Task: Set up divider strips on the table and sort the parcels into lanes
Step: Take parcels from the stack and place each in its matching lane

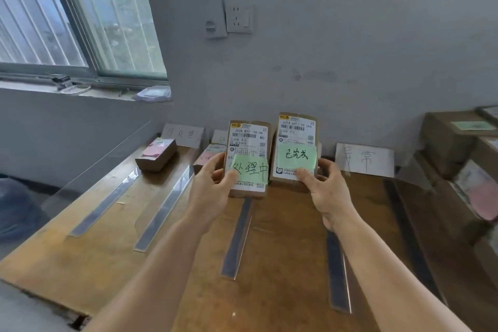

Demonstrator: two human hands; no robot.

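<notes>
I hold two small cardboard parcels upright above the wooden table. My left hand grips the left parcel, which carries a shipping label and a green note. My right hand grips the right parcel, also labelled and bearing a green note. Several clear divider strips lie lengthwise on the table, such as one at the left and another under my hands. A parcel with a pink note sits in the far left lane. Another pink-noted parcel lies in the second lane, partly hidden.
White paper lane signs lean against the grey wall behind the table. Stacked cardboard boxes stand at the right. A window is at the upper left, and a wall socket hangs above the table.
</notes>
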